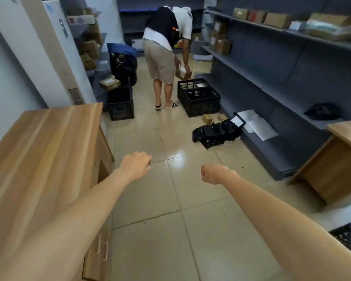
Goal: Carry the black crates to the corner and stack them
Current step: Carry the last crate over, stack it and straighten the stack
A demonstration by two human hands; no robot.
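Observation:
Both my arms reach forward over the tiled floor. My left hand (137,164) and my right hand (213,173) are curled into loose fists and hold nothing. Far ahead, a black crate (121,105) stands on the floor by the left wall. Two more black crates (201,99) sit side by side on the right, beside a standing person. A corner of another black crate (350,237) shows at the lower right edge. All the crates are well out of reach of my hands.
A person (166,47) bends over the right crates holding a small box. A wooden cabinet (43,151) stands on the left, a wooden desk (336,159) on the right. Grey shelving (282,82) lines the right wall. Black folded items (215,133) lie on the floor.

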